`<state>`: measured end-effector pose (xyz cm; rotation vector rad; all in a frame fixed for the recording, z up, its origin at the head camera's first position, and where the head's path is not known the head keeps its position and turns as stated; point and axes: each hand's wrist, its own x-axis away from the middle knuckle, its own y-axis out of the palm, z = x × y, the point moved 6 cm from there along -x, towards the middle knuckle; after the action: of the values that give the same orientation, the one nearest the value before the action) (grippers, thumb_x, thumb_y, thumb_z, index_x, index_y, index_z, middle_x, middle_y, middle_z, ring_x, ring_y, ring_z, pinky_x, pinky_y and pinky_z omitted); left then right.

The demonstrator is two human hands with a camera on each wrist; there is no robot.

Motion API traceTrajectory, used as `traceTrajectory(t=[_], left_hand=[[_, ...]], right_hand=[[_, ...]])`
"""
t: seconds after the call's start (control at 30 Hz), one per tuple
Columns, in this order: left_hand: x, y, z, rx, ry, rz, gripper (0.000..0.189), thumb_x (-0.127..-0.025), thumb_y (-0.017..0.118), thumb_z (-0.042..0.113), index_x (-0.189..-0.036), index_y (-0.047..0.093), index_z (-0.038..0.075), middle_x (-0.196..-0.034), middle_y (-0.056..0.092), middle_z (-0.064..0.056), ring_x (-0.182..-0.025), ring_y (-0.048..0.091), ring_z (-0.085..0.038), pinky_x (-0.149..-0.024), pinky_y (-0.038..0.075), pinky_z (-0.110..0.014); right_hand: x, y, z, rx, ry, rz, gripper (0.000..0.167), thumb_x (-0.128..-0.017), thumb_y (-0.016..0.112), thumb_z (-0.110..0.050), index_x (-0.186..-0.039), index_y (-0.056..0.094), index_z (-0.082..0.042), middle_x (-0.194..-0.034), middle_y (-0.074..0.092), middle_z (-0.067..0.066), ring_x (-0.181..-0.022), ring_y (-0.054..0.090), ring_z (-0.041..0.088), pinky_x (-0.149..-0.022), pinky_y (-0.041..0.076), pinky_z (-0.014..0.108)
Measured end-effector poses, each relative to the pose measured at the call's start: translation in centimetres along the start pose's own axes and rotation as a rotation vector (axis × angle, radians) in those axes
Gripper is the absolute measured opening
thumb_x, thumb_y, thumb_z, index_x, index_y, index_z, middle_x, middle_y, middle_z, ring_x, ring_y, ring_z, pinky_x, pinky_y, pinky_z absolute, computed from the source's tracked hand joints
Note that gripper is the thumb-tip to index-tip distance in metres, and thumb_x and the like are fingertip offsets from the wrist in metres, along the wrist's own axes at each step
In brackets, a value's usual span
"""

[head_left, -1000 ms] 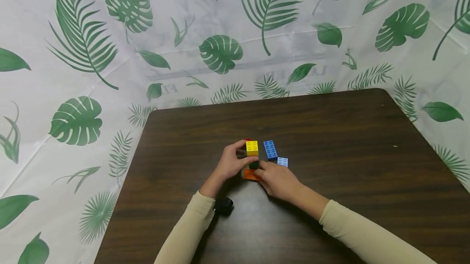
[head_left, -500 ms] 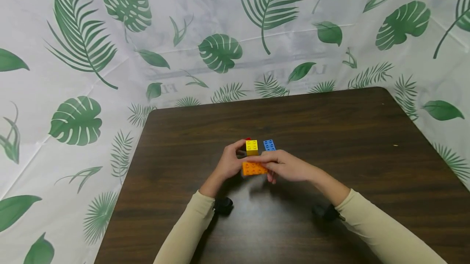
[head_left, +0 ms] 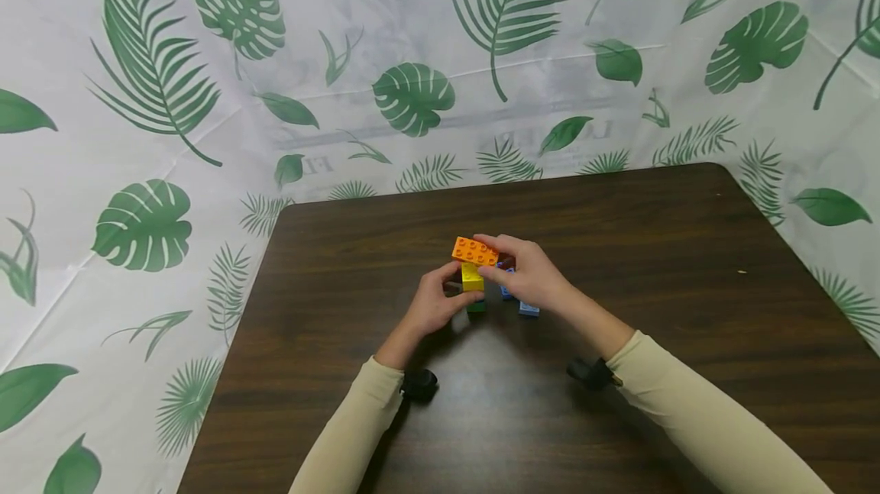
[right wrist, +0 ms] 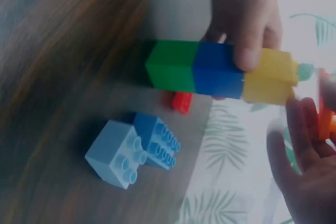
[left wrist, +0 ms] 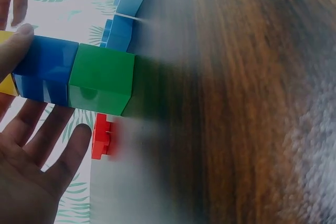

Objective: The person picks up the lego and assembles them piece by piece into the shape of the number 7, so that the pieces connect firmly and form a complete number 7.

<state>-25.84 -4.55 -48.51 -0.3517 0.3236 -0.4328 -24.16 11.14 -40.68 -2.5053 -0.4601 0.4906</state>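
Observation:
My left hand (head_left: pixel 435 301) steadies an upright tower of building bricks between thumb and fingers. From the bottom up, the tower is a green brick (left wrist: pixel 102 74), a blue brick (left wrist: pixel 47 66) and a yellow brick (head_left: pixel 472 278). In the right wrist view, the left thumb presses where blue meets yellow. My right hand (head_left: pixel 532 276) pinches an orange eight-stud brick (head_left: pixel 474 251) by its right end. This brick is studs up, close over the yellow brick and slightly tilted. In the right wrist view it shows only partly at the right edge, just off the yellow studs.
Right of the tower lie a light blue four-stud brick (right wrist: pixel 113 153) and a longer blue brick (right wrist: pixel 155 140), partly behind the right hand in the head view. Behind the tower is a red brick (right wrist: pixel 182 102). The dark wood table (head_left: pixel 619 234) meets a leaf-print curtain (head_left: pixel 412 28).
My right hand has picked up the orange brick from in front of the tower and raised it over the yellow brick. The left hand has kept its hold on the tower.

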Motion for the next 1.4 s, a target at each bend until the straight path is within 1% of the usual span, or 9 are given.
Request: traceTrajectory(t=[0.07, 0.17, 0.27, 0.4, 0.53, 0.7, 0.9, 1.17, 1.4], left_hand=[[0.0, 0.0, 0.0, -0.014, -0.015, 0.001, 0.040, -0.087, 0.077, 0.017, -0.123, 0.063, 0.010, -0.115, 0.067, -0.005, -0.101, 0.065, -0.020, -0.088, 0.053, -0.040], [0.0, 0.1, -0.1, -0.021, -0.035, 0.004, 0.040, -0.087, 0.077, 0.018, -0.124, 0.063, 0.010, -0.118, 0.067, -0.003, -0.104, 0.064, -0.016, -0.089, 0.053, -0.036], [0.1, 0.1, -0.2, 0.000, -0.044, 0.004, 0.037, -0.087, 0.077, 0.017, -0.121, 0.064, 0.010, -0.117, 0.066, -0.003, -0.107, 0.063, -0.018, -0.090, 0.052, -0.038], [0.1, 0.2, -0.3, 0.040, -0.031, 0.001, 0.034, -0.087, 0.077, 0.017, -0.118, 0.066, 0.008, -0.113, 0.067, -0.006, -0.105, 0.064, -0.024, -0.090, 0.052, -0.044], [0.2, 0.2, -0.2, 0.046, -0.023, 0.004, 0.033, -0.087, 0.076, 0.017, -0.118, 0.066, 0.008, -0.112, 0.067, -0.007, -0.104, 0.064, -0.026, -0.089, 0.053, -0.045], [0.2, 0.2, -0.4, 0.026, -0.029, 0.006, 0.032, -0.087, 0.076, 0.016, -0.116, 0.066, 0.007, -0.109, 0.068, -0.006, -0.100, 0.066, -0.024, -0.086, 0.054, -0.039], [0.3, 0.1, -0.4, 0.013, -0.025, 0.004, 0.032, -0.088, 0.076, 0.016, -0.116, 0.066, 0.006, -0.108, 0.068, -0.007, -0.097, 0.067, -0.025, -0.084, 0.055, -0.038], [0.5, 0.1, -0.4, 0.037, -0.026, 0.005, 0.032, -0.087, 0.076, 0.017, -0.116, 0.067, 0.007, -0.109, 0.068, -0.009, -0.099, 0.066, -0.027, -0.085, 0.054, -0.043], [0.5, 0.0, -0.1, 0.018, -0.025, 0.007, 0.031, -0.087, 0.076, 0.014, -0.116, 0.067, 0.006, -0.108, 0.068, -0.007, -0.098, 0.066, -0.023, -0.084, 0.055, -0.039]], right_hand=[[-0.2, 0.4, -0.2, 0.050, -0.034, 0.004, 0.050, -0.095, 0.067, -0.018, -0.141, 0.053, -0.008, -0.127, 0.062, 0.010, -0.102, 0.062, 0.022, -0.087, 0.053, 0.041], [-0.3, 1.1, -0.4, 0.090, -0.065, -0.028, 0.049, -0.097, 0.064, -0.022, -0.143, 0.051, -0.010, -0.136, 0.058, 0.009, -0.114, 0.060, 0.023, -0.095, 0.049, 0.047], [-0.4, 1.7, -0.4, 0.120, -0.071, -0.082, 0.051, -0.097, 0.064, -0.023, -0.144, 0.050, -0.011, -0.138, 0.057, 0.008, -0.118, 0.058, 0.023, -0.098, 0.047, 0.047], [-0.4, 2.0, -0.4, 0.159, -0.071, -0.129, 0.051, -0.096, 0.066, -0.021, -0.144, 0.050, -0.010, -0.137, 0.057, 0.008, -0.121, 0.056, 0.024, -0.100, 0.045, 0.047], [-0.4, 2.1, -0.1, 0.166, -0.050, -0.154, 0.050, -0.097, 0.064, -0.022, -0.143, 0.050, -0.010, -0.137, 0.057, 0.009, -0.122, 0.055, 0.025, -0.101, 0.044, 0.048], [-0.3, 2.1, 0.3, 0.152, -0.019, -0.188, 0.049, -0.098, 0.063, -0.026, -0.144, 0.050, -0.014, -0.138, 0.056, 0.007, -0.122, 0.055, 0.025, -0.100, 0.044, 0.048], [-0.4, 2.0, 0.4, 0.160, -0.033, -0.217, 0.049, -0.098, 0.063, -0.026, -0.144, 0.050, -0.017, -0.134, 0.059, 0.004, -0.116, 0.057, 0.021, -0.097, 0.046, 0.047], [-0.4, 2.0, 0.2, 0.239, -0.037, -0.225, 0.049, -0.098, 0.063, -0.029, -0.144, 0.051, -0.018, -0.128, 0.062, 0.002, -0.105, 0.062, 0.024, -0.087, 0.050, 0.044], [-0.3, 2.0, 0.2, 0.255, -0.010, -0.219, 0.050, -0.097, 0.063, -0.031, -0.144, 0.051, -0.020, -0.132, 0.060, 0.003, -0.109, 0.061, 0.028, -0.088, 0.050, 0.047]])
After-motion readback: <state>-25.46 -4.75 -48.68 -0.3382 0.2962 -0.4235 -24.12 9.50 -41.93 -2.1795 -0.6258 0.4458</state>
